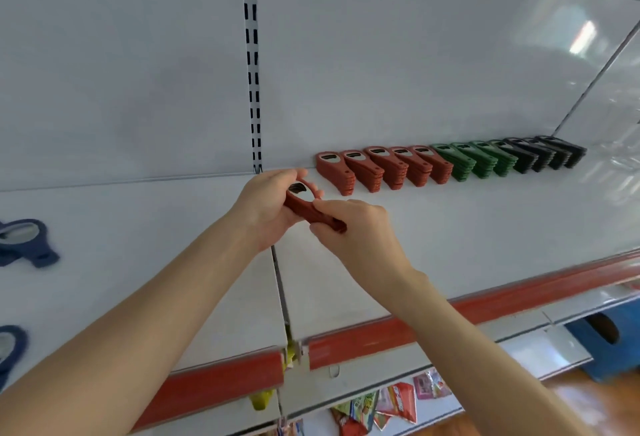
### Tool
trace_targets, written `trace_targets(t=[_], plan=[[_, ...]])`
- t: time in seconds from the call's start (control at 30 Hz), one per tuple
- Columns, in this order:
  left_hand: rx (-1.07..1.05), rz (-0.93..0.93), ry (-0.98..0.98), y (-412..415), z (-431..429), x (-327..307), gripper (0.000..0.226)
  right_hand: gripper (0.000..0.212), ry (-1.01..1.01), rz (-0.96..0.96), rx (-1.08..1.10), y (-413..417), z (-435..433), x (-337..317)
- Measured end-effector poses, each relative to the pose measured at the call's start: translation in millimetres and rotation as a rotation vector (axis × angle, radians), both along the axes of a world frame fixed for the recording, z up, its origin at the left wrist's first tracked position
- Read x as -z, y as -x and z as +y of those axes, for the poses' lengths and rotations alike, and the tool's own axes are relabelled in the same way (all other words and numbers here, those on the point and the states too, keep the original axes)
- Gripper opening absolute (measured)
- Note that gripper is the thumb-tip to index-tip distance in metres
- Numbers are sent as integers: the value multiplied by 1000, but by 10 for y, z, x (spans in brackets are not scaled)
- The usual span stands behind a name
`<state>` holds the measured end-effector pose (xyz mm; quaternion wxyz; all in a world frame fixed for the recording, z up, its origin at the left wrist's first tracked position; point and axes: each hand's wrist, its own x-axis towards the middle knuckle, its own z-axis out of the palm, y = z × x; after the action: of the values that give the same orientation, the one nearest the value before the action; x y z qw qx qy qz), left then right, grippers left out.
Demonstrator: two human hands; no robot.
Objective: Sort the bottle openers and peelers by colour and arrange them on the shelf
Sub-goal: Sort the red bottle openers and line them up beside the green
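Opener stacks (446, 167) line the shelf (485, 227) back, right of the slotted upright (252, 54); shelf surface in front lies open. Blue openers (24, 241) occupy far left.

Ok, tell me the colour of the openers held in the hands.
The held openers are red; head view shows it.
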<state>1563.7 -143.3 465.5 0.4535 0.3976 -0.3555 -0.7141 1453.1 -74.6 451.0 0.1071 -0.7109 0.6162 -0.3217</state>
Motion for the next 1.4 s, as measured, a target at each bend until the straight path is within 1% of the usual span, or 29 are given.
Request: trace_targets(t=[0.03, 0.07, 0.1, 0.13, 0.2, 0.27, 0.33, 0.37, 0.43, 0.5, 0.53, 0.6, 0.63, 0.67, 0.77, 0.8, 0.87, 0.9, 1.03, 1.1, 1.13, 1.4], plan=[[25, -55, 5, -27, -26, 14, 13, 11, -12, -32, 12, -1, -9, -1], [53, -156, 31, -70, -63, 38, 15, 10, -28, -49, 34, -7, -28, -2], [82, -299, 89, -131, -101, 64, 18, 8, -43, -39, 64, -6, -61, 5], [106, -470, 198, -204, -133, 95, 20, 8, -61, -6, 99, 5, -101, 6], [178, -825, 520, -375, -170, 193, 19, 9, -120, 110, 158, 43, -204, 34], [322, -1165, 798, -523, -184, 338, 19, 13, -193, 210, 197, 52, -315, 68], [404, -1403, 960, -603, -194, 509, 22, 13, -243, 299, 232, 24, -435, 113], [406, -1462, 1000, -620, -206, 585, 24, 12, -254, 342, 244, -4, -492, 128], [390, -1488, 1016, -625, -217, 656, 34, 14, -255, 381, 268, -50, -600, 149], [381, -1475, 1014, -633, -228, 679, 43, 18, -236, 417, 286, -79, -703, 164], [385, -1477, 1011, -633, -227, 670, 53, 20, -228, 431, 293, -86, -754, 171], [395, -1461, 1010, -641, -218, 656, 82, 24, -223, 451, 301, -106, -853, 162], [402, -1451, 1007, -648, -213, 656, 92, 25, -224, 458, 301, -119, -892, 151], [406, -1445, 1001, -654, -205, 654, 97, 25, -227, 460, 300, -129, -925, 145], [394, -1431, 990, -660, -173, 620, 98, 26, -234, 468, 291, -138, -947, 152], [396, -1433, 988, -653, -155, 601, 94, 27, -234, 463, 282, -127, -931, 169], [410, -1448, 978, -649, -129, 586, 77, 27, -217, 456, 257, -88, -880, 202], [415, -1449, 971, -652, -118, 578, 75, 25, -202, 462, 241, -66, -853, 215], [415, -1446, 957, -654, -123, 566, 90, 19, -178, 490, 196, 2, -815, 226], [416, -1436, 956, -659, -133, 574, 102, 17, -176, 482, 178, 5, -846, 218], [413, -1436, 958, -659, -128, 563, 105, 15, -174, 479, 171, 0, -864, 215], [403, -1437, 956, -661, -95, 537, 106, 19, -170, 450, 169, 10, -919, 215]])
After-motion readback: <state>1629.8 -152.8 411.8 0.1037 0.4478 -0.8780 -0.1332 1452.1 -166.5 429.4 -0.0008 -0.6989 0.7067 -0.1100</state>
